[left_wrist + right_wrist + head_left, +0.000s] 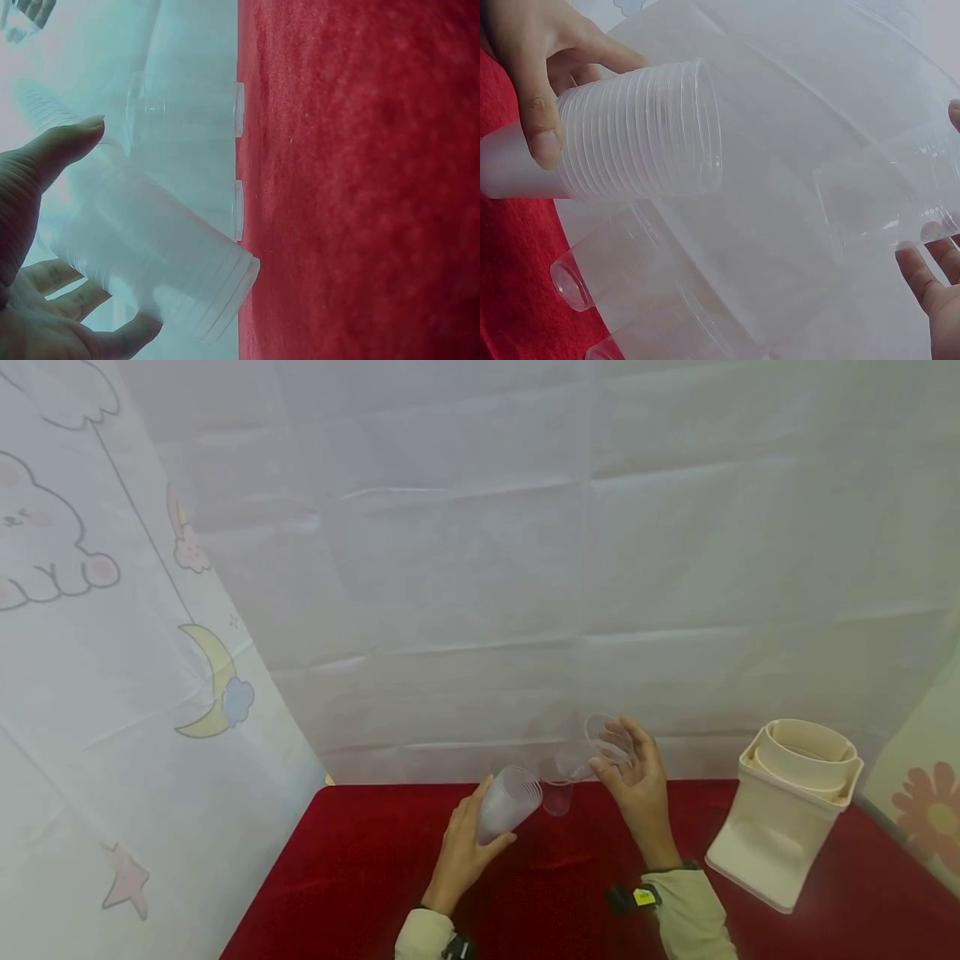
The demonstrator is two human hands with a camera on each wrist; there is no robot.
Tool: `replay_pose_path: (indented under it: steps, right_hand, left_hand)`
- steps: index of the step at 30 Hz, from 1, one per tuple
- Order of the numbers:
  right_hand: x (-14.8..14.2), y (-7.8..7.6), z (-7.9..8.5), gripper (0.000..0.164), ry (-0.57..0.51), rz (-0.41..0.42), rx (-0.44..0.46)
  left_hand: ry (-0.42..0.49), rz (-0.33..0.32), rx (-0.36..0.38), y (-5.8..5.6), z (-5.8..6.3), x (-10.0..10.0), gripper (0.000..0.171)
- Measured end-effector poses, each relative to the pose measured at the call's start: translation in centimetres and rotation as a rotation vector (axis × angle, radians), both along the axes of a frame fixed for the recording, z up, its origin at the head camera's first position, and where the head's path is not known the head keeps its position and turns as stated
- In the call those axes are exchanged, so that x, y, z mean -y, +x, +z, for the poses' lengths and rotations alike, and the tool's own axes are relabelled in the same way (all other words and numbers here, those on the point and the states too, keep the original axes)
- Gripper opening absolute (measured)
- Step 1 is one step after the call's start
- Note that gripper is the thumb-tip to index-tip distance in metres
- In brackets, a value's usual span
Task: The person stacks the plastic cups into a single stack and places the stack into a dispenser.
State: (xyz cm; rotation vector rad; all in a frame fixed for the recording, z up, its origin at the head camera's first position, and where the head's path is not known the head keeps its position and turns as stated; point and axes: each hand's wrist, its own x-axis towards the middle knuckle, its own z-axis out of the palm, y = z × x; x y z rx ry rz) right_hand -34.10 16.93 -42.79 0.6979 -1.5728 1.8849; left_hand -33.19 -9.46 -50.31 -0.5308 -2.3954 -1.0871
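My left hand [459, 856] grips a nested stack of clear plastic cups [508, 804], tilted with its open mouths up and to the right. Fingers and thumb wrap the stack's sides, and many rims show in the right wrist view. A single clear plastic cup [892, 191] is pinched in my right hand [641, 787], raised beside the stack and tipped on its side. Between the hands, further back, a clear cup [557, 797] stands on the red cloth. The right wrist view shows two such standing cups [611, 262] side by side below the stack.
The red cloth [360, 868] covers the table. At its right stands a cream-coloured plastic piece [776, 847] with a round collar on top. A pale creased sheet [450, 610] hangs behind the table's back edge, and a sheet with cartoon prints [90, 693] hangs at the left.
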Motion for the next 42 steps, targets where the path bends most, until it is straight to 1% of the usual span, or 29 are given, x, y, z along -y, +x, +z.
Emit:
replay_pose_path:
  steps: [6, 15, 19, 25, 30, 37, 42]
  right_hand:
    - [0.2, 0.2, 0.0, 0.073, 0.015, -0.008, 0.002]
    - [0.4, 0.1, 0.3, 0.072, 0.01, 0.005, -0.016]
    - [0.6, 0.0, 0.3, 0.072, 0.007, 0.019, -0.019]
    - [1.0, 0.2, 0.2, 0.074, 0.01, 0.031, -0.001]
    - [1.3, 0.4, 0.0, 0.075, 0.02, 0.026, 0.016]
    - [1.8, 0.2, -0.3, 0.073, 0.037, 0.053, -0.013]
    - [2.3, 0.1, -0.5, 0.072, 0.059, 0.057, -0.045]
  left_hand:
    - [-0.001, 0.006, 0.022, 0.1, 0.0, 0.0, 0.09]
    - [-0.003, 0.008, -0.007, -0.1, 0.3, 0.0, 0.089]
    - [-0.005, 0.01, -0.009, -0.1, 0.3, 0.0, 0.089]
    - [-0.016, 0.011, 0.017, 0.0, 0.2, 0.1, 0.09]
    - [-0.019, 0.003, 0.013, 0.1, 0.0, 0.1, 0.089]
    - [-0.02, 0.007, 0.002, 0.0, -0.1, 0.0, 0.089]
    - [-0.028, 0.013, -0.01, -0.1, -0.1, 0.0, 0.089]
